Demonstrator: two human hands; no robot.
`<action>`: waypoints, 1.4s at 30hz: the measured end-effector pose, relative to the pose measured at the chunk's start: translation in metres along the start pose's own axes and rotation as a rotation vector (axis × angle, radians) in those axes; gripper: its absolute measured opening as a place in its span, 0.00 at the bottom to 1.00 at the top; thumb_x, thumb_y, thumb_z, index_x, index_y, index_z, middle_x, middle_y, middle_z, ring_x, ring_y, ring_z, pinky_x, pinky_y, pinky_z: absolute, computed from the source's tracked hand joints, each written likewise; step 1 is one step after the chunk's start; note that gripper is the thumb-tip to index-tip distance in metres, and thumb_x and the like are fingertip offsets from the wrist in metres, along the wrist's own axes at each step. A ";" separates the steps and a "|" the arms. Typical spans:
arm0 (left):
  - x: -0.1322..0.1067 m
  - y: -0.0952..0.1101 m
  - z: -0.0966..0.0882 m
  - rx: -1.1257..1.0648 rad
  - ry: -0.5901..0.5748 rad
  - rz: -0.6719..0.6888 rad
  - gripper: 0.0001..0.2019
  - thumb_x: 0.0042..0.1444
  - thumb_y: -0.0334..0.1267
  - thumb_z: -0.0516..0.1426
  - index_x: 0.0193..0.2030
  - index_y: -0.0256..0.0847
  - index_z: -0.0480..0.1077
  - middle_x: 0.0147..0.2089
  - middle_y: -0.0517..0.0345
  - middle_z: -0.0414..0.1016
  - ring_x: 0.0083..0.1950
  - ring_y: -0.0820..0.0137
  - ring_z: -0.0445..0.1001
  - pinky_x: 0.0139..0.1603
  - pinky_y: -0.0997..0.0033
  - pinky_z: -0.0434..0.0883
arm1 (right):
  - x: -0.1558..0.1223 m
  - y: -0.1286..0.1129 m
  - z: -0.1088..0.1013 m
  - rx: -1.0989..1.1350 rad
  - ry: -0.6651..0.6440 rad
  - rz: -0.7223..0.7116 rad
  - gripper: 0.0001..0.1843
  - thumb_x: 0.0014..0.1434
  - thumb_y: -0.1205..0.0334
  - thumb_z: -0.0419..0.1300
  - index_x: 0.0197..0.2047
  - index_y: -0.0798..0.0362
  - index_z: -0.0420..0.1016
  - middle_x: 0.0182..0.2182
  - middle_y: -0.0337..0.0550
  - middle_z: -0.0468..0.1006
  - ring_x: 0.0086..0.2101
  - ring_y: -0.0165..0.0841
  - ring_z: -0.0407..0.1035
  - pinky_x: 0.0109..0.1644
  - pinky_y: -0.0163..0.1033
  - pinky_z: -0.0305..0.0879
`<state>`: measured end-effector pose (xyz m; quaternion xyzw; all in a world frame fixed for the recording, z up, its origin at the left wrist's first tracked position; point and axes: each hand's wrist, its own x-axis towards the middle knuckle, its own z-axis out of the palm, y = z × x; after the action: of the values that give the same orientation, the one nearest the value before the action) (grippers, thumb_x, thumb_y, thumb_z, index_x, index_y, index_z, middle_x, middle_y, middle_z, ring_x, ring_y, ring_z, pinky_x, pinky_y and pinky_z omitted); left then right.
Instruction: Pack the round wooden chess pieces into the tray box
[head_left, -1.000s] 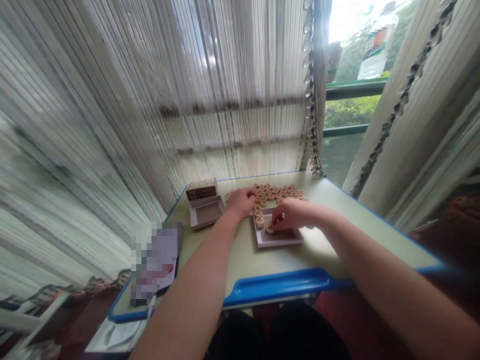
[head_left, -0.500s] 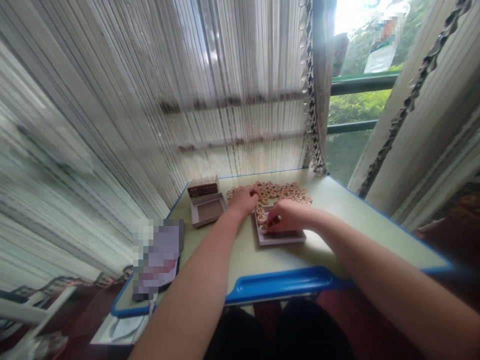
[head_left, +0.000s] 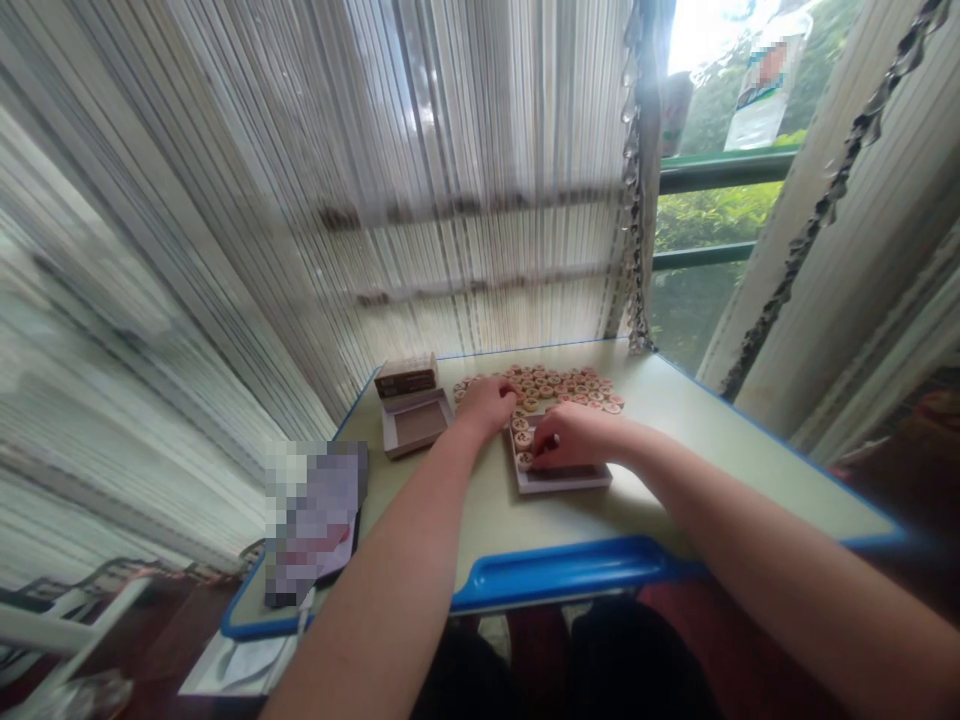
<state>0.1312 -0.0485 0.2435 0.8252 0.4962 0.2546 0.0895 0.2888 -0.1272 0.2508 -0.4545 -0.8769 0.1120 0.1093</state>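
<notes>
My right hand (head_left: 576,434) reaches into a shallow box tray (head_left: 564,484), its fingers closed on the nearest of several round wooden Chinese chess pieces (head_left: 520,440) lined up along the tray's left wall. Just beyond the tray's far left corner, my left hand (head_left: 486,402) is held with fingers curled together; whether a piece is inside them is hidden. A spread of loose chess pieces (head_left: 559,383) with red and dark markings lies past both hands, partly covered by them.
At the left stand a second shallow tray (head_left: 418,424) and a small closed box (head_left: 406,375). A tablet-like device (head_left: 319,520), partly blurred, lies at the table's left edge. A blue trough (head_left: 566,565) runs along the front edge; string curtains (head_left: 480,150) hang behind.
Both hands stay nearly in place. My right fingers and the nearest chess piece in the tray have shifted very slightly left. The view has tilted a little.
</notes>
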 end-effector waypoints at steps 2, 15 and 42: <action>0.000 0.000 0.000 0.009 -0.001 -0.005 0.12 0.50 0.35 0.51 0.35 0.41 0.76 0.37 0.54 0.78 0.40 0.67 0.73 0.44 0.70 0.68 | 0.000 0.000 0.000 0.007 -0.001 0.003 0.12 0.48 0.52 0.60 0.30 0.51 0.80 0.23 0.38 0.76 0.22 0.26 0.63 0.26 0.32 0.54; 0.001 -0.005 0.001 0.095 0.005 -0.038 0.12 0.49 0.35 0.51 0.34 0.40 0.76 0.36 0.53 0.78 0.39 0.67 0.73 0.42 0.72 0.68 | 0.001 0.002 0.000 0.023 0.227 0.020 0.12 0.49 0.53 0.60 0.29 0.54 0.73 0.20 0.35 0.68 0.22 0.24 0.56 0.26 0.31 0.50; -0.003 -0.002 0.000 0.178 -0.046 -0.054 0.12 0.51 0.38 0.50 0.33 0.41 0.74 0.37 0.52 0.77 0.39 0.66 0.73 0.41 0.71 0.67 | 0.007 0.006 0.012 0.036 0.242 0.033 0.11 0.50 0.53 0.60 0.30 0.52 0.73 0.21 0.35 0.70 0.21 0.24 0.58 0.25 0.30 0.48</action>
<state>0.1289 -0.0498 0.2419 0.8218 0.5369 0.1879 0.0339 0.2859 -0.1194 0.2387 -0.4772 -0.8474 0.0738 0.2206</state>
